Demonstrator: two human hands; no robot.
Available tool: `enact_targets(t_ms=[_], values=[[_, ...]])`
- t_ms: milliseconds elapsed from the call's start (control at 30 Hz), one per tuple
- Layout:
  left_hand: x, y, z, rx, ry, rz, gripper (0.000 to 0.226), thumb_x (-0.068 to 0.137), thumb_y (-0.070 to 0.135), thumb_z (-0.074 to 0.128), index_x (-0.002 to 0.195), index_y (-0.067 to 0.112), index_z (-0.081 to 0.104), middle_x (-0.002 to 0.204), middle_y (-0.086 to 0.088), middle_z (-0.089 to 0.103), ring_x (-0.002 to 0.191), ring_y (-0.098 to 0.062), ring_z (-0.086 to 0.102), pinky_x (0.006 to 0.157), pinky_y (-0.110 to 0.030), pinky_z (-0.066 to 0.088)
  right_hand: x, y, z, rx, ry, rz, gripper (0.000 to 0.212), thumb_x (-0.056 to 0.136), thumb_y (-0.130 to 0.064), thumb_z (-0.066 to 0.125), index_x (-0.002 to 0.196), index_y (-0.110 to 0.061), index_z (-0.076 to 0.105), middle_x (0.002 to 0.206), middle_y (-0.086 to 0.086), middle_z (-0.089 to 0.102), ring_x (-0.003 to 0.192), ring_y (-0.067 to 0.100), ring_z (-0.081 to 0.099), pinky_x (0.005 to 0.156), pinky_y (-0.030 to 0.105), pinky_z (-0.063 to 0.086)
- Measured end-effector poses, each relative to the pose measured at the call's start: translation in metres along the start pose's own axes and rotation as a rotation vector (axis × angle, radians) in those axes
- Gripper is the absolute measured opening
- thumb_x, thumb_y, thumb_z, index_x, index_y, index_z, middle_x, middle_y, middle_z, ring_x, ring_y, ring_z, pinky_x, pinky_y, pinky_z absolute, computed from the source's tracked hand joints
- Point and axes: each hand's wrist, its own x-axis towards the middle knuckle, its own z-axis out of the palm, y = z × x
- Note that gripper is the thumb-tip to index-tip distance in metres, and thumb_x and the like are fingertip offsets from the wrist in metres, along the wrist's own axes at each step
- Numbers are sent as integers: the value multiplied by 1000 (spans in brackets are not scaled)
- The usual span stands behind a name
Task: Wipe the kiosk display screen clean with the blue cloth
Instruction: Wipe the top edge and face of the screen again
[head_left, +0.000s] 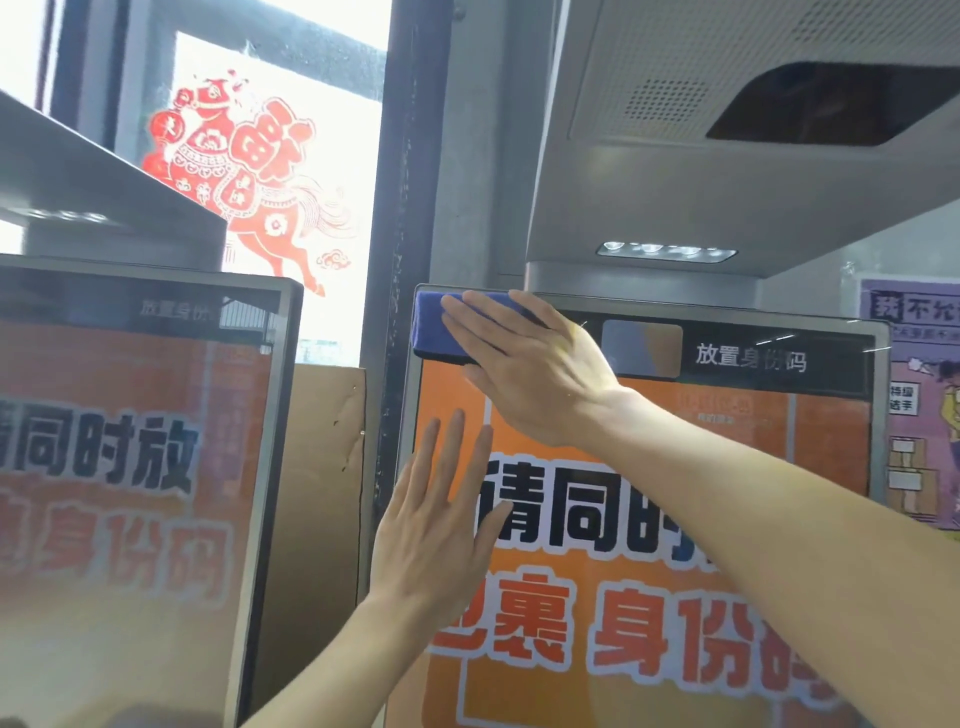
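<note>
Head view, close, facing kiosk screen (649, 571)

Blue cloth (434, 325) against an orange kiosk display screen (613, 571) lettered black and red with white outlines, framed grey. Red horse paper-cut (244, 176) on the window. Purple poster (924, 405) at right.

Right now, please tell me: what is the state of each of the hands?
Left hand: open, flat on the kiosk screen, holding nothing.
Right hand: open, palm pressing the blue cloth against the screen's top left corner.
</note>
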Motion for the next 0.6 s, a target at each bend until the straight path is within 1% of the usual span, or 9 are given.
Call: enact_targets(t_ms=[67,100,200,300,367,433,500,600], values=[[0,-2,1,4,-18,10,71,100,61,11,156,25,-15,163,1,-22,149,-18,-22,121,-42,1,1,0,3,37,16,5,49,101,-22,52,148,-8,45,154,2,42,144,18,37,117,35,18],[0,-3,1,5,-19,10,71,100,61,11,155,26,-16,163,2,-23,149,-18,-22,121,-41,0,1,2,5,33,19,1,49,101,-17,53,149,-9,44,155,1,41,144,18,37,118,35,20],[0,-4,2,17,-9,12,71,101,59,16,156,24,-11,164,1,-19,150,-19,-19,124,-39,-2,6,10,6,8,-4,-33,59,93,-2,50,151,-10,40,157,0,37,145,18,35,118,37,26],[0,-4,5,12,13,14,71,102,58,19,158,22,-5,165,-1,-12,151,-20,-13,119,-38,1,15,17,6,-18,-20,-17,61,93,0,47,152,-11,37,159,-1,34,147,18,32,119,34,16],[-1,-4,6,23,15,13,71,102,59,18,158,23,-6,165,-1,-12,151,-20,-13,119,-38,1,16,15,6,7,-50,24,63,93,0,45,154,-15,33,161,-3,30,148,17,27,119,32,13],[0,-6,6,28,18,19,71,102,59,18,157,24,-8,165,0,-14,151,-20,-14,119,-37,-1,15,10,6,49,-63,51,66,92,1,45,154,-17,33,162,-2,28,149,18,25,118,34,16],[0,-6,6,23,27,25,71,102,59,19,157,24,-8,165,1,-14,151,-19,-14,120,-35,-3,10,4,5,93,-60,59,67,91,4,48,153,-17,36,161,-1,31,149,20,26,118,36,20],[0,-6,6,14,32,21,71,101,60,19,157,24,-6,165,0,-12,151,-20,-12,120,-35,-2,-2,-6,6,123,-74,54,73,88,8,51,153,-20,35,161,-1,29,150,20,24,120,38,19]])
